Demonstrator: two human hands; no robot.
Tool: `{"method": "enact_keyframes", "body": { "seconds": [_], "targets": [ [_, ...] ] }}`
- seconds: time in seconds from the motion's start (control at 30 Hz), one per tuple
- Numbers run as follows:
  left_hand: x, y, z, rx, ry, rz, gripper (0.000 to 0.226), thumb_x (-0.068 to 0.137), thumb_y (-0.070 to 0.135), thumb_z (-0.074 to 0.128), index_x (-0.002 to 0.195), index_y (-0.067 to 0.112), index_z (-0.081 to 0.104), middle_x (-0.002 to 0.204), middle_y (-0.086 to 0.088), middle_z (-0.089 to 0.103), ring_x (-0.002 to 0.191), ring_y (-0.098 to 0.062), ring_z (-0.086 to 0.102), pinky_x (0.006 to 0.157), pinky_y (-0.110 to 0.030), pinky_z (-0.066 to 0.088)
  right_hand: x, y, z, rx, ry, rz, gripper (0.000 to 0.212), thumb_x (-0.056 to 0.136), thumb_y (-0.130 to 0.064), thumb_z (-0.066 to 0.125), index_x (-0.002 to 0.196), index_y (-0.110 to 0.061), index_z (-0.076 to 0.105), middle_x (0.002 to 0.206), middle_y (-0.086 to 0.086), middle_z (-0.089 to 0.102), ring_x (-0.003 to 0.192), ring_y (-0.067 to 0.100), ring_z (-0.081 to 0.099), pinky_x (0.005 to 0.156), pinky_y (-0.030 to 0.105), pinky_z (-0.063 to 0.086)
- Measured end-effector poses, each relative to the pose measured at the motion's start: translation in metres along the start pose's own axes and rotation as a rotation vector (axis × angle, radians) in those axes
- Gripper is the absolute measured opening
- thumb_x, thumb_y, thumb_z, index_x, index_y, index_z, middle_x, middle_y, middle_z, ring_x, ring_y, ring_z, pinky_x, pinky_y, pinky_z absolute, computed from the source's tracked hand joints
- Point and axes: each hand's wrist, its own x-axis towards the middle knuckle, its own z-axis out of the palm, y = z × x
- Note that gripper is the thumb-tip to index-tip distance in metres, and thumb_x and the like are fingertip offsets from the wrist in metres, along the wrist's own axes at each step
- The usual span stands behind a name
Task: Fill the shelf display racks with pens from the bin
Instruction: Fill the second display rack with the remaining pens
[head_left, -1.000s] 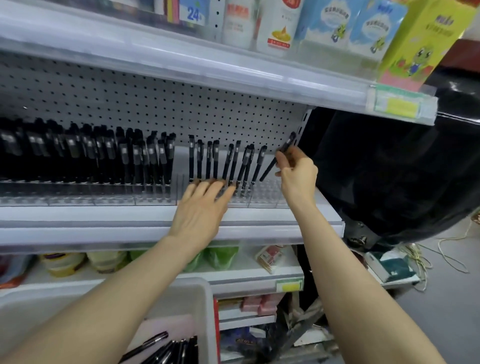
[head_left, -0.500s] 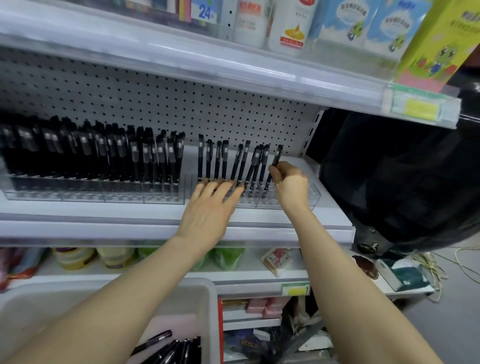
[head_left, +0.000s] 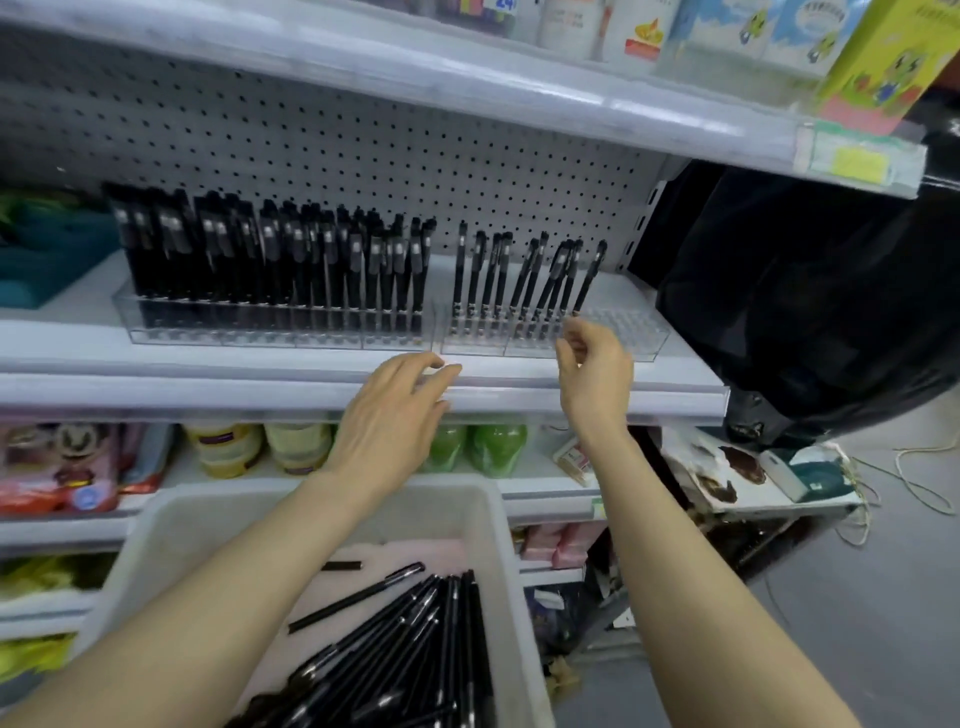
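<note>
Right rack (head_left: 618, 335): part-filled — far end bare.
Full rack (head_left: 270, 325): beside it, done.
Bin (head_left: 208, 525): below it, many pens (head_left: 415, 649) left.
Left hand (head_left: 389, 421), right hand (head_left: 597, 374): before it, fingers loose, empty.

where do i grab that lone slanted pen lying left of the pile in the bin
Pinch the lone pen at mid-barrel, coming down from above. It lies flat in the bin, its barrel clear of the pile, so both long sides look free. The open left hand seems nearer.
</note>
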Motion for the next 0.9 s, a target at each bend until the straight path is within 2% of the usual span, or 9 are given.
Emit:
{"method": "enact_keyframes", "body": {
  "seconds": [0.1, 0.17, 0.3, 0.4, 0.43, 0.53, 0.63, 0.73, 0.9],
  "targets": [
    [-0.035, -0.022, -0.004, -0.026, 0.015, -0.019, 0.036, 0.090, 0.016, 0.063, 0.126, 0.012, 0.062, 0.120, -0.009, 0.060, 0.107, -0.031, 0.055, 0.089, -0.042, 0.050, -0.048, -0.019, 0.014, 0.053, -0.049, -0.001, 0.023, 0.094, -0.011, 0.058, 0.115, -0.009, 0.069, 0.107, 0.008, 0.068, 0.096, 0.023, 0.064, 0.090, 0.037, 0.050],
    [-0.059, -0.033, -0.005, -0.030, 0.033, -0.033, 0.033, 0.090, 0.017, 0.062, 0.123, 0.011, 0.064, 0.116, -0.009, 0.061, 0.104, -0.030, 0.056, 0.087, -0.041, 0.050, -0.083, -0.030, 0.023, 0.063, -0.096, -0.032, 0.021, 0.094, -0.010, 0.058, 0.112, -0.010, 0.070, 0.107, 0.007, 0.068, 0.095, 0.021, 0.064, 0.086, 0.028, 0.048],
    [-0.101, -0.051, -0.009, -0.044, 0.019, -0.066, 0.038, 0.094, 0.028, 0.045, 0.122, 0.013, 0.065, 0.115, -0.006, 0.060, 0.104, -0.027, 0.053, 0.087, -0.039, 0.047, -0.142, -0.044, 0.043, 0.070, -0.152, -0.082, 0.017, 0.090, -0.007, 0.061, 0.101, -0.010, 0.073, 0.097, 0.004, 0.071, 0.087, 0.016, 0.062, 0.075, 0.015, 0.037],
    [-0.122, -0.068, -0.003, 0.020, -0.075, -0.083, 0.044, 0.092, 0.032, 0.041, 0.127, 0.015, 0.062, 0.116, -0.009, 0.060, 0.103, -0.031, 0.054, 0.094, -0.041, 0.041, -0.175, -0.043, 0.060, 0.062, -0.264, -0.026, 0.016, 0.091, -0.010, 0.060, 0.099, -0.014, 0.074, 0.094, -0.004, 0.070, 0.081, 0.007, 0.058, 0.071, 0.011, 0.037],
    [-0.127, -0.072, 0.000, 0.048, -0.099, -0.067, 0.045, 0.092, 0.031, 0.041, 0.129, 0.015, 0.060, 0.115, -0.010, 0.060, 0.102, -0.032, 0.055, 0.097, -0.042, 0.038, -0.183, -0.041, 0.065, 0.059, -0.334, 0.004, 0.016, 0.091, -0.010, 0.060, 0.098, -0.014, 0.074, 0.093, -0.005, 0.070, 0.079, 0.006, 0.058, 0.070, 0.012, 0.039],
    [-0.133, -0.076, 0.005, 0.085, -0.103, -0.040, 0.045, 0.088, 0.024, 0.050, 0.131, 0.013, 0.058, 0.113, -0.012, 0.060, 0.102, -0.034, 0.055, 0.103, -0.044, 0.032, -0.198, -0.031, 0.075, -0.060, -0.612, 0.035, 0.016, 0.087, -0.012, 0.062, 0.096, -0.016, 0.074, 0.099, 0.000, 0.071, 0.089, 0.016, 0.063, 0.079, 0.029, 0.050],
    [-0.133, -0.068, 0.007, 0.089, -0.071, -0.060, 0.046, 0.084, 0.016, 0.065, 0.130, 0.014, 0.059, 0.112, -0.013, 0.059, 0.103, -0.035, 0.052, 0.104, -0.044, 0.029, -0.201, -0.021, 0.079, -0.177, -0.824, 0.010, 0.015, 0.080, -0.013, 0.068, 0.094, -0.017, 0.074, 0.102, 0.004, 0.066, 0.093, 0.020, 0.063, 0.083, 0.032, 0.052],
    [-0.132, -0.065, 0.008, 0.095, -0.046, -0.072, 0.047, 0.082, 0.014, 0.071, 0.128, 0.014, 0.060, 0.109, -0.012, 0.060, 0.102, -0.034, 0.049, 0.105, -0.044, 0.027, -0.198, -0.015, 0.082, -0.212, -0.904, 0.013, 0.018, 0.074, -0.014, 0.077, 0.092, -0.016, 0.075, 0.102, 0.003, 0.064, 0.093, 0.019, 0.063, 0.085, 0.028, 0.051],
    [-0.132, -0.066, 0.008, 0.089, -0.051, -0.074, 0.043, 0.087, 0.018, 0.064, 0.130, 0.017, 0.058, 0.111, -0.010, 0.060, 0.103, -0.033, 0.049, 0.106, -0.044, 0.029, -0.195, -0.015, 0.084, -0.200, -0.917, -0.021, 0.011, 0.075, -0.012, 0.076, 0.085, -0.014, 0.073, 0.089, 0.000, 0.064, 0.086, 0.018, 0.062, 0.077, 0.024, 0.047]
  ]
}}
